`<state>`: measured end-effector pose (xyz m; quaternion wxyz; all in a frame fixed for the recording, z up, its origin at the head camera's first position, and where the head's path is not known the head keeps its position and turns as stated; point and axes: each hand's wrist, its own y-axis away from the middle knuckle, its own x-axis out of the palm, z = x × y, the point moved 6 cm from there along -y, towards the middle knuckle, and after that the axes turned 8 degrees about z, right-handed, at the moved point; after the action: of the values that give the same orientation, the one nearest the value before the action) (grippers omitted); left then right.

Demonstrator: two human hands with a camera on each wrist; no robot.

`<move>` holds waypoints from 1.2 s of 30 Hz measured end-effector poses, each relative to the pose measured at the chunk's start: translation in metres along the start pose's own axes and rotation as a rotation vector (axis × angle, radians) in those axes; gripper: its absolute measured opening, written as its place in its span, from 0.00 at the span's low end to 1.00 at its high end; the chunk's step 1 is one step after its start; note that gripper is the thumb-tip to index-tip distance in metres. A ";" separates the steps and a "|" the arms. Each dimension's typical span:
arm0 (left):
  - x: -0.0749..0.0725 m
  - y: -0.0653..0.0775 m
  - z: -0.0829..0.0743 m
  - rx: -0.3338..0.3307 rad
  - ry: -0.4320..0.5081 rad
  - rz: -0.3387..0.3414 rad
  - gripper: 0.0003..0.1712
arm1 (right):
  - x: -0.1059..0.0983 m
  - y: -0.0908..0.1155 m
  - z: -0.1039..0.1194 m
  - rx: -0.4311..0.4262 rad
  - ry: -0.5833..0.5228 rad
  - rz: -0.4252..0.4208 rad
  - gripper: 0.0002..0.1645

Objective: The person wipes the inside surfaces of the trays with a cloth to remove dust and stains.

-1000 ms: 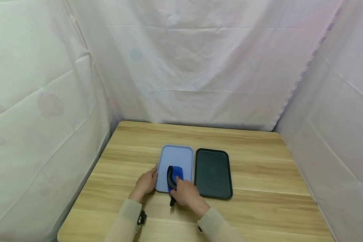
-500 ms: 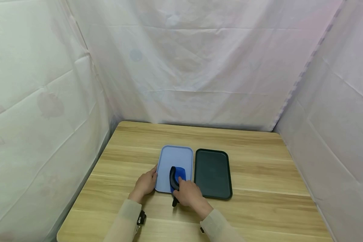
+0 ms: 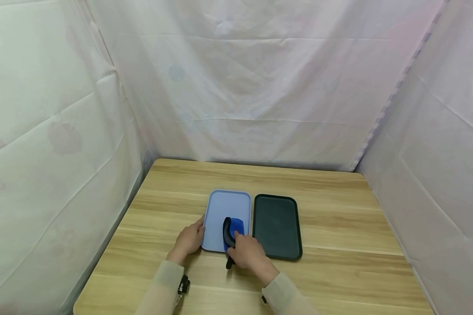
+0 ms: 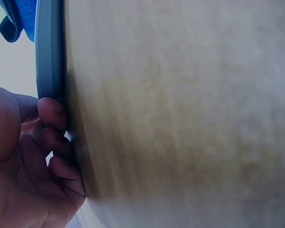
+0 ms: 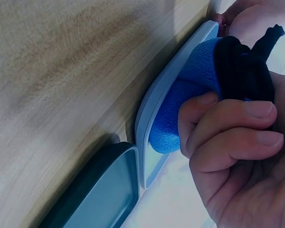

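A blue terry-cloth piece with a curved black band and a black tab [image 3: 227, 232] lies over the near part of the light blue tray [image 3: 225, 205]. My right hand [image 3: 247, 251] grips it, the index finger reaching onto the blue cloth [image 5: 164, 135]. In the right wrist view the other fingers curl round beside the black part [image 5: 244, 71]. At the tray's near left side, my left hand [image 3: 190, 238] holds the rim. The left wrist view shows its curled fingers [image 4: 54, 114] against the outer edge, with the thumb partly hidden.
A dark green tray [image 3: 277, 225] lies close beside the light blue one, to its right. Both rest on a wood-grain table [image 3: 331, 210]. Pale cloth sheets [image 3: 240, 87] hang round the table's back and sides.
The right hand and the blue cloth piece have slid a little to the right over the light blue tray. The left hand stays at the rim.
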<state>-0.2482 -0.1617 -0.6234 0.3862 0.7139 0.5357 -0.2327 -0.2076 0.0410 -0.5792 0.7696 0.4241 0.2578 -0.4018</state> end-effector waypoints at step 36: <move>0.001 -0.001 0.001 0.008 -0.019 0.001 0.29 | -0.013 -0.018 -0.014 0.033 -0.034 -0.024 0.42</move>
<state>-0.2490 -0.1619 -0.6247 0.3886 0.7134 0.5309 -0.2413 -0.2304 0.0528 -0.5850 0.7617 0.4267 0.2432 -0.4225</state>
